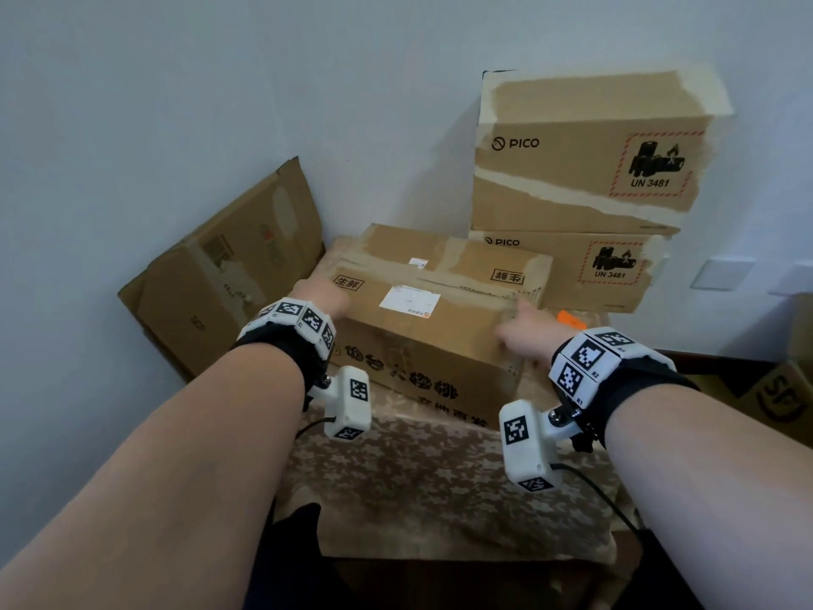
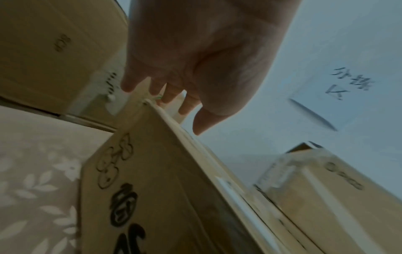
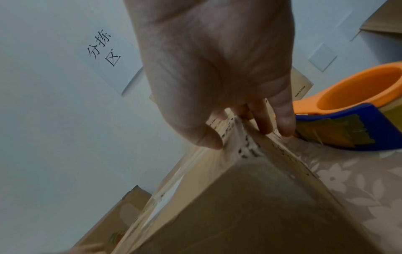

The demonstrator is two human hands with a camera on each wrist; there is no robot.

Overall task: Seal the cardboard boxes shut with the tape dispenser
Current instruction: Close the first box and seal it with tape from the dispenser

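Observation:
A brown cardboard box [image 1: 422,341] with black printed characters and a white label stands on the cloth-covered table [image 1: 440,486]. My left hand [image 1: 316,297] is at its top left corner, with straight fingers [image 2: 189,103] reaching past the left end and the thumb over the top edge. At the top right corner my right hand [image 1: 523,332] lays its thumb on the top flap and straight fingers [image 3: 284,123] against the right end. The top flaps lie closed. The orange and blue tape dispenser [image 3: 348,103] lies on the table just right of the box, a sliver of it [image 1: 570,320] showing beyond my right hand.
Two taped PICO boxes [image 1: 585,160] are stacked at the back right against the wall. Another brown box [image 1: 453,253] lies right behind the one I touch. A large box [image 1: 228,275] leans at the left, and a further box [image 1: 783,398] sits at the far right.

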